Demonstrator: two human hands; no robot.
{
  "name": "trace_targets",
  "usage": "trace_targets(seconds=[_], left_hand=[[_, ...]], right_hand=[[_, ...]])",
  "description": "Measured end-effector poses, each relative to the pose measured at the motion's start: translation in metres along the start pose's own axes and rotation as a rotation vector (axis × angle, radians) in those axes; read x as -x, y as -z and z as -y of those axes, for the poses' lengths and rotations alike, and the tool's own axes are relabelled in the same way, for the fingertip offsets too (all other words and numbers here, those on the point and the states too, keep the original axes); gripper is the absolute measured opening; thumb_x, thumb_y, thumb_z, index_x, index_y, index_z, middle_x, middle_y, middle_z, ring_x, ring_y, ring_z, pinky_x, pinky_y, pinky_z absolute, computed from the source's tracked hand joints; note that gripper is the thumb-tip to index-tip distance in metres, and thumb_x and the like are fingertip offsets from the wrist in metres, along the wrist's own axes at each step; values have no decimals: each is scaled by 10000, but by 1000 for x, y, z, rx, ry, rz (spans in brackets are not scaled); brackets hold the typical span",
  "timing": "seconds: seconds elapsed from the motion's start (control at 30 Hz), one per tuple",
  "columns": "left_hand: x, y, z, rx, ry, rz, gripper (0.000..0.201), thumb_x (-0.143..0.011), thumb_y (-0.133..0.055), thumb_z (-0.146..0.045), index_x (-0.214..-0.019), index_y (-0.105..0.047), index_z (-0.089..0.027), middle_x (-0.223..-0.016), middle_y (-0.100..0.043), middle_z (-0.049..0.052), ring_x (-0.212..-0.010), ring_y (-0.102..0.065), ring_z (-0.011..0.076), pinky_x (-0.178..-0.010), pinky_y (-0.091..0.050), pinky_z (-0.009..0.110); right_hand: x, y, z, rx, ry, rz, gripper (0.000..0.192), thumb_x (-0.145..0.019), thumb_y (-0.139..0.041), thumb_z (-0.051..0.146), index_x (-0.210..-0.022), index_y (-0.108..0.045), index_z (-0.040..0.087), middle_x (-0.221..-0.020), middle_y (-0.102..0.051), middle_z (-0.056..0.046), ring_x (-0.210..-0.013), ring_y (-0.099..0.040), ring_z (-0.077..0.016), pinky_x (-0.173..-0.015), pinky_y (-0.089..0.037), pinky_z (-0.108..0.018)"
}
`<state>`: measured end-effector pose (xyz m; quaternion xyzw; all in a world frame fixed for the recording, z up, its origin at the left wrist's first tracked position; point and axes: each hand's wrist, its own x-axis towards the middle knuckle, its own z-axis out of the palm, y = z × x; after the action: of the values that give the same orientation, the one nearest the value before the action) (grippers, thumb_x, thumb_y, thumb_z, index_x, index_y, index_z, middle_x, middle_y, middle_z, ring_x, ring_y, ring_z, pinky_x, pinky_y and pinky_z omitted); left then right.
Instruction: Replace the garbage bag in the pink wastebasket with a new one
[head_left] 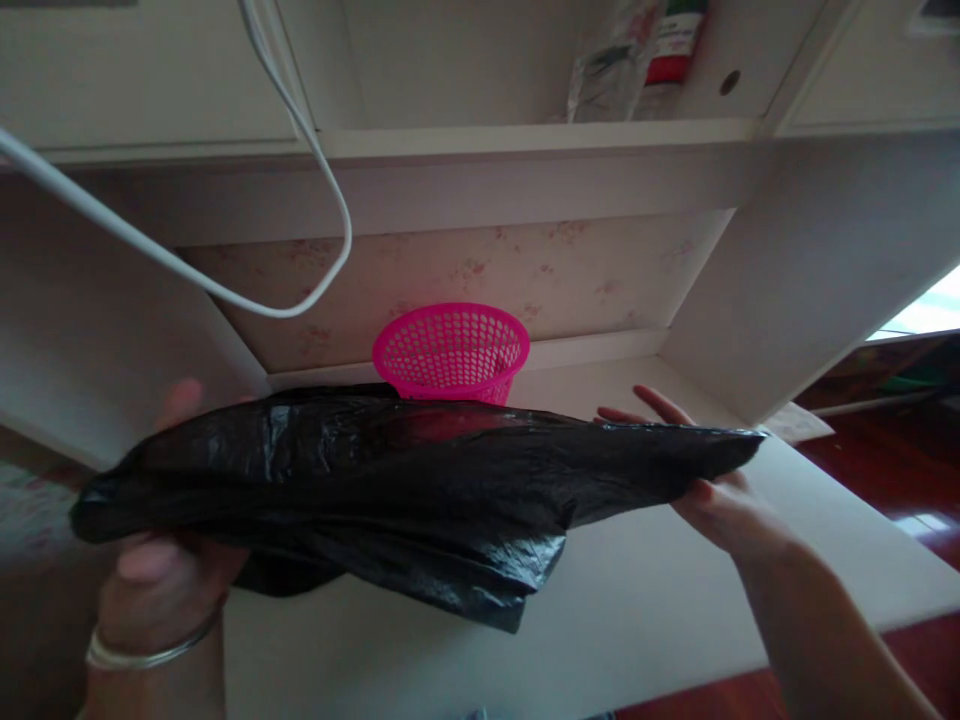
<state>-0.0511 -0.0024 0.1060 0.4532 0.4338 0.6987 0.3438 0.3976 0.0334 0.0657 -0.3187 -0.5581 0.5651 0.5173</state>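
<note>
A black plastic bag (420, 490) is stretched sideways between my two hands above a white desk. My left hand (165, 570) grips its left end, with the thumb below and other fingers behind the plastic; a silvery bangle circles the wrist. At the opposite end, my right hand (720, 505) has its thumb at the lower edge, and several fingers reach up behind the bag. Just behind the bag stands a pink perforated plastic basket (457, 350), its lower part hidden by the black plastic.
A white cable (330, 190) loops down at the upper left. Above, an open shelf (465, 60) holds a clear plastic packet (607, 75) and a bottle with a red and white label (675, 45). White side panels flank the desk (645, 620). Reddish floor (892, 470) shows at right.
</note>
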Motion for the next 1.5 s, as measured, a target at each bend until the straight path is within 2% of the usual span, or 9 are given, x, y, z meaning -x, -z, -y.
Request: trace_targets(seconds=[0.07,0.17,0.3,0.73,0.93,1.07,1.27,1.4,1.5], left_hand=[[-2,-8,2,4,70,164,1055,-509,-856,-706,-1453,-535,-361,-1547,-513,24,-1409,-437,417,-970,-592,471],[-8,-20,1,41,185,200,681,-639,-838,-628,-1191,-743,-241,-1351,-686,83,-1212,-642,325,-917,-616,363],[-14,-23,-2,245,239,-29,374,-788,-743,-584,-864,-794,-221,-876,-818,26,-786,-767,219,-787,-661,311],[-34,-14,-6,558,-161,-6,100,-884,-668,-137,-934,-725,-202,-992,-768,-8,-923,-710,97,-908,-590,232],[-12,-2,20,356,-56,199,1026,-572,-840,-690,-1453,-524,-270,-1437,-620,47,-1284,-580,312,-1009,-569,405],[-4,-4,30,336,110,249,654,-664,-856,-530,-1231,-708,-239,-1179,-768,60,-1367,-512,352,-1160,-434,462],[-23,-27,10,445,161,-83,489,-767,-771,-551,-1115,-743,-208,-1072,-803,43,-1340,-550,315,-1171,-421,448],[-25,-26,9,490,30,-166,438,-840,-694,-559,-1091,-742,-203,-1068,-801,38,-1268,-614,298,-1139,-453,468],[-20,-17,21,481,-76,-60,680,-674,-799,-639,-1204,-700,-226,-1167,-771,44,-1312,-564,366,-1145,-433,540]], right_hand=[[-5,-5,-5,20,-30,-44,602,-787,-765,555,-1336,-603,371,-1307,-699,-73,-1166,-685,-328,-934,-595,-507],[-13,-12,-4,39,33,-195,279,-845,-700,555,-1013,-749,338,-1015,-798,-39,-990,-754,-297,-835,-642,-443],[-20,-21,11,-21,172,-316,232,-827,-729,548,-911,-760,334,-924,-804,-6,-932,-765,-275,-845,-646,-407],[-39,-33,48,-184,384,-405,240,-877,-712,237,-1072,-746,372,-1183,-752,71,-924,-739,-94,-857,-606,-189],[-27,-20,12,-129,255,-93,919,-669,-766,730,-1476,-456,417,-1570,-458,-39,-1411,-472,-326,-1036,-527,-515],[-19,-16,-13,-90,149,-66,808,-746,-681,741,-1448,-502,385,-1504,-540,-68,-1347,-541,-352,-1006,-537,-535],[-29,-16,5,-169,136,-273,270,-952,-549,534,-1074,-736,382,-1246,-731,-6,-1168,-680,-267,-976,-572,-488],[-32,-15,16,-140,244,-351,283,-993,-475,523,-1057,-727,411,-1171,-756,16,-1072,-715,-243,-984,-562,-505],[-30,-17,10,-118,245,-207,470,-868,-617,629,-1290,-628,425,-1341,-679,-16,-1208,-652,-299,-995,-550,-522]])
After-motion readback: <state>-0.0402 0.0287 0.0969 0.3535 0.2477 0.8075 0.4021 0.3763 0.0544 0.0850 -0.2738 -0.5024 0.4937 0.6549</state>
